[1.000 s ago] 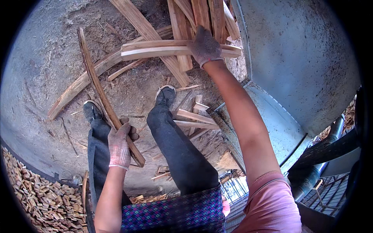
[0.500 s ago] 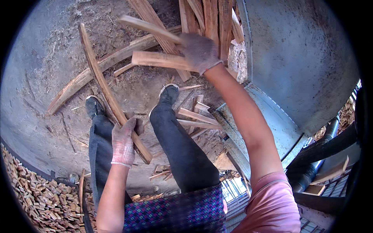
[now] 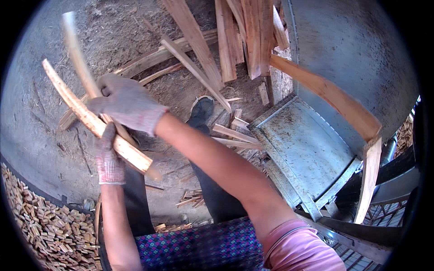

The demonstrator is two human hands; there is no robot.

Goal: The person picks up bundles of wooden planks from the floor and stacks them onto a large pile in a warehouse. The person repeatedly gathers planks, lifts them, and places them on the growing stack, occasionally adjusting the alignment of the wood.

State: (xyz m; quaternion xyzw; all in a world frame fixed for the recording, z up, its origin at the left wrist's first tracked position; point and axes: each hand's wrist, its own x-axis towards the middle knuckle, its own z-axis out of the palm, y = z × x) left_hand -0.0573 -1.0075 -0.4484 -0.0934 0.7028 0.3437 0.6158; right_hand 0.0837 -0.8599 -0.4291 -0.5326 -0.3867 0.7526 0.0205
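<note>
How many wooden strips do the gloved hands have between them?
2: the front strip in the left hand, and the rear strip running under the right hand. More may be hidden.

A grey knitted fabric glove [image 3: 131, 101] with a paler, pinkish cuff covers the right hand [image 3: 122, 98], toward ten o'clock. The left hand [image 3: 107, 156], between eight and nine, wears a matching glove, whitish-pink at its ribbed cuff and darker at the fingers [image 3: 109, 132]. At five o'clock is a pink fabric sleeve [image 3: 296, 248] with a thin dark line near its hem. Navy cloth [image 3: 199, 244] patterned with small purple and teal diamonds spans six o'clock, above dark trousers [image 3: 224, 205]; a dark, pale-edged shoe [image 3: 202, 109] shows at eleven.
</note>
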